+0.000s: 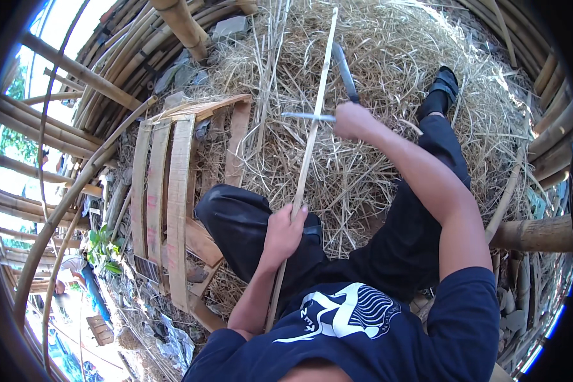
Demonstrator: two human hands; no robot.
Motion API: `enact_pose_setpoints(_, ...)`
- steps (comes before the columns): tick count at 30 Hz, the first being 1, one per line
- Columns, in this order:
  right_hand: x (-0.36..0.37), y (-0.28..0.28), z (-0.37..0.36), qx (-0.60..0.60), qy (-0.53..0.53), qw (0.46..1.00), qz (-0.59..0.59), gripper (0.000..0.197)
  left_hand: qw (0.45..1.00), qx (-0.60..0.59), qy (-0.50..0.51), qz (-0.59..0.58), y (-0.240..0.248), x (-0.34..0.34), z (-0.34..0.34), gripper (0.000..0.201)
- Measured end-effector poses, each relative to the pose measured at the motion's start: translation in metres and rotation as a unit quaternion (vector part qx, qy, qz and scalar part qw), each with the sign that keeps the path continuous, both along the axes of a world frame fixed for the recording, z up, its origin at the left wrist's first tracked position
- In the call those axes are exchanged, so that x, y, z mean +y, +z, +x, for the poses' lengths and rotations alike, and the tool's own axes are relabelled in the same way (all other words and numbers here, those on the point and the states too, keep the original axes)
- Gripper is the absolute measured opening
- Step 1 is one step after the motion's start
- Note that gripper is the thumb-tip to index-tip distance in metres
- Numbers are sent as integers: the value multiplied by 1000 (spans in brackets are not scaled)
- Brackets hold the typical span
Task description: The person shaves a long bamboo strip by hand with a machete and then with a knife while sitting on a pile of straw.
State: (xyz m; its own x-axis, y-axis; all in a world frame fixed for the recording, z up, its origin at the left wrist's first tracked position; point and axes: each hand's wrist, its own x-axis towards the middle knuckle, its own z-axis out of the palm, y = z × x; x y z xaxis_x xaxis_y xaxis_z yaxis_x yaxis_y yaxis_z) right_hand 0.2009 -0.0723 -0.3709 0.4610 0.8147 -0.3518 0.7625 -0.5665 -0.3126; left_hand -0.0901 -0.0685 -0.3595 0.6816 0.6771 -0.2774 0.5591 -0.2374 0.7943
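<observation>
A long, pale bamboo strip (307, 156) runs from beside my body out over the shavings. My left hand (282, 234) is closed around its near part, above my bent left leg. Farther out, my right hand (356, 122) grips a knife, its handle hidden in my fist. The knife blade (302, 116) points left and lies across the strip, seemingly touching it. Just beyond my right hand, a second long blade with a dark handle (345, 71) rests on the shavings.
Pale bamboo shavings (388, 57) cover the ground around my legs. To the left stands a slatted wooden crate (179, 172). Bamboo poles (86, 76) form a fence on the left, and a thick bamboo pole (535, 234) juts in at the right.
</observation>
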Motion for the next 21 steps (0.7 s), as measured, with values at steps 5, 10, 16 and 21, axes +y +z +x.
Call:
enact_pose_setpoints(5, -15, 3, -36, -7, 73, 996, 44, 23, 999, 29, 5, 13, 12, 28, 38, 30)
enact_pose_setpoints(10, -19, 16, -49, -5, 60, 997, 55, 20, 997, 14, -4, 82, 14, 41, 59, 29)
enact_pose_setpoints(16, -17, 23, -51, -11, 73, 994, 78, 18, 998, 0, 17, 66, 12, 47, 77, 30)
enact_pose_setpoints(21, -12, 13, -38, -41, 55, 992, 106, 18, 986, -6, -15, 165, -4, 47, 81, 30)
